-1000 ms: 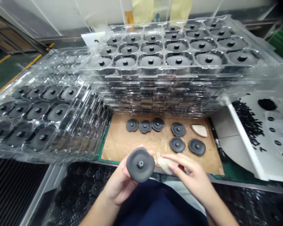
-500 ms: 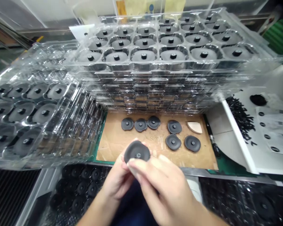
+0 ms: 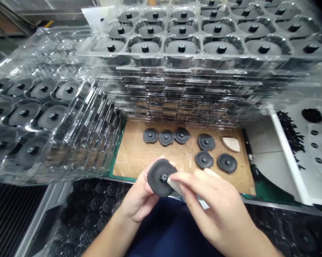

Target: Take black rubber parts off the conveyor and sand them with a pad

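Observation:
My left hand [image 3: 137,200] grips a dark grey, rounded disc [image 3: 156,179] by its left edge, tilted toward me, with the short central stem facing up. My right hand [image 3: 214,200] pinches a pale, thin-edged piece [image 3: 175,185], its tip against or very close to the disc beside the stem; the fingers cover the rest of it. Beyond my hands, several similar discs [image 3: 204,159] lie on a cardboard sheet [image 3: 134,157]. A beige wedge-shaped piece [image 3: 231,144] rests at the sheet's right side.
A tall stack of clear plastic trays [image 3: 177,89] filled with discs rises behind the cardboard. Another tray stack [image 3: 78,139] stands to the left. On the right, a white bin [image 3: 286,160] borders small black parts [image 3: 289,134]. A dark pen-like tool [image 3: 250,157] lies along the cardboard's right edge.
The disc has tipped to show more of its face. My right hand has shifted right, bringing the pale piece from the disc's lower rim to beside its stem. The view has also moved.

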{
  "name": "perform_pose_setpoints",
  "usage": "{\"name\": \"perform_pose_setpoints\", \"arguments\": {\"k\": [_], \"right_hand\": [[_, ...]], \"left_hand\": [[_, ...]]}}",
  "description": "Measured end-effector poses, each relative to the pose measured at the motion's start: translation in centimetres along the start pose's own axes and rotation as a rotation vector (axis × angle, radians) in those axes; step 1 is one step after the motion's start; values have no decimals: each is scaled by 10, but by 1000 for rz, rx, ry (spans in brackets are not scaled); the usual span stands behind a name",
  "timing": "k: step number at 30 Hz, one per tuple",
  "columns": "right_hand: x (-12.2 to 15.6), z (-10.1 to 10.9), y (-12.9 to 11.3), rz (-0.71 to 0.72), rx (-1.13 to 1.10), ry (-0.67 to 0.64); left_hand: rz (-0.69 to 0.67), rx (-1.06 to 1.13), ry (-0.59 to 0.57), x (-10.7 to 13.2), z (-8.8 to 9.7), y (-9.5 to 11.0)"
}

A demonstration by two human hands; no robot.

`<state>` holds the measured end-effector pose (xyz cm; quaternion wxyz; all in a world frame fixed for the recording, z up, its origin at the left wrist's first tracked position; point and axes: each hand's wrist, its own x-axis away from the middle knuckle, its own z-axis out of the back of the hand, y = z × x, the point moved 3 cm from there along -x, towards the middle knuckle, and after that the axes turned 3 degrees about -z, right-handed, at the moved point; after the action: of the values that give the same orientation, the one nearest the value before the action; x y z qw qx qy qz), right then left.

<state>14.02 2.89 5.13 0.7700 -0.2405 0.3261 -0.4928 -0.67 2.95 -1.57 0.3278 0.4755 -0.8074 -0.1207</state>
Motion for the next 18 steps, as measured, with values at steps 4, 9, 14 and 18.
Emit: {"name": "perform_pose_setpoints", "arguments": {"k": [4, 9, 14, 18], "right_hand": [[-17, -10, 14, -17, -42, 38], [4, -45, 50, -468, -405, 1], [42, -70, 65, -605, -371, -55], [25, -42, 38, -511, -283, 79]], "left_hand": [[26, 81, -16, 6, 3, 4], [57, 152, 10, 17, 13, 13], [40, 181, 3, 18, 23, 13], [40, 163, -46, 18, 19, 9]]}}
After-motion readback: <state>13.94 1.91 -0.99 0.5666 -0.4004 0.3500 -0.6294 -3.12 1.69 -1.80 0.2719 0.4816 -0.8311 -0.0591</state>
